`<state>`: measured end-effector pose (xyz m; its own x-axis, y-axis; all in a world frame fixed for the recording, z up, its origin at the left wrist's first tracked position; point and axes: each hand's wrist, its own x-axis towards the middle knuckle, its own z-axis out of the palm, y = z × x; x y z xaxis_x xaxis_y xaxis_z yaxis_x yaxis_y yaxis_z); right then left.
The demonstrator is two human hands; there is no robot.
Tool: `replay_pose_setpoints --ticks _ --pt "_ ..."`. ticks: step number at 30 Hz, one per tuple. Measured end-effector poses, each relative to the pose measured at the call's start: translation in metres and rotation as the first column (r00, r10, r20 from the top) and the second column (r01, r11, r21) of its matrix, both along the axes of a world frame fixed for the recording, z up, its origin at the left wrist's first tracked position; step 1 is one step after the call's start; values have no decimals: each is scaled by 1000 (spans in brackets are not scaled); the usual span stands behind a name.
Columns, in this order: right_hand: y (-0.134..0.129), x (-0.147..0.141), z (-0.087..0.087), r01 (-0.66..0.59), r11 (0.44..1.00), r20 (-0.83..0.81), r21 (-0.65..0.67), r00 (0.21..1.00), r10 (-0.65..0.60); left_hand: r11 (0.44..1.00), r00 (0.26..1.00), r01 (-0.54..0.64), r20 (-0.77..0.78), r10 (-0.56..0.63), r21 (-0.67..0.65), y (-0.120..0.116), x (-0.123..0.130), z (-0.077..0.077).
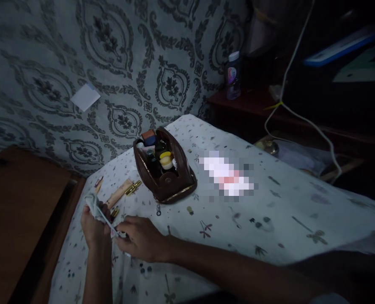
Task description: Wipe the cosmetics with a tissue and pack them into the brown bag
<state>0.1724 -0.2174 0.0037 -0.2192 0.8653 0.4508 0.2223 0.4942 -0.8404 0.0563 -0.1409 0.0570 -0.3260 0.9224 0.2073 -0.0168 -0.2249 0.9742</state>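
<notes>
My left hand point(96, 226) is closed around a bunched pale cord point(94, 205). A strand of it runs down to my right hand point(143, 238), whose thumb and fingers are pinched at that end; the small part between them is mostly hidden. Just beyond my hands, gold tubes point(132, 188) lie on the patterned cloth beside a beige tube-like item point(119, 194). Another small gold piece point(114, 214) rests close to my left fingers. An open brown zip bag point(182, 162) stands behind them, holding several small bottles and a yellow-lidded jar point(166, 161).
A pixelated white and pink item point(228, 175) lies right of the bag. On the dark red shelf point(217, 101) stands a clear bottle point(234, 78). A white cable point(314, 124) hangs at the right. Brown wooden furniture point(19, 211) borders the cloth on the left, with patterned wall behind.
</notes>
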Motion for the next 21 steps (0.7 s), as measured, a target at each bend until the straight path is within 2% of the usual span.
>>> replay_pose_setpoints --ticks 2,4,7,10,11,15,18,21 --pt "-1 2 4 69 996 120 49 990 -75 999 999 15 31 -14 -35 0 4 4" --pt "-2 6 8 73 995 149 62 985 -82 998 998 39 56 -37 -42 1 9 8" --pt "-6 24 16 64 998 68 26 996 -65 998 995 66 73 -65 -5 3 17 9" --pt "-14 56 32 104 995 -82 -4 991 -104 992 985 129 110 -130 13 8 25 6" --pt "-17 69 40 155 988 -130 -18 979 -156 988 980 154 127 -154 14 10 27 4" --pt "-16 125 70 185 967 -310 -174 922 -232 974 966 223 143 -216 -32 15 36 -8" --pt "0 156 85 299 917 -236 -264 902 -362 954 952 287 137 -274 -87 15 42 -22" --pt "19 172 92 321 889 -157 -325 909 -386 938 942 325 128 -310 -120 17 43 -33"
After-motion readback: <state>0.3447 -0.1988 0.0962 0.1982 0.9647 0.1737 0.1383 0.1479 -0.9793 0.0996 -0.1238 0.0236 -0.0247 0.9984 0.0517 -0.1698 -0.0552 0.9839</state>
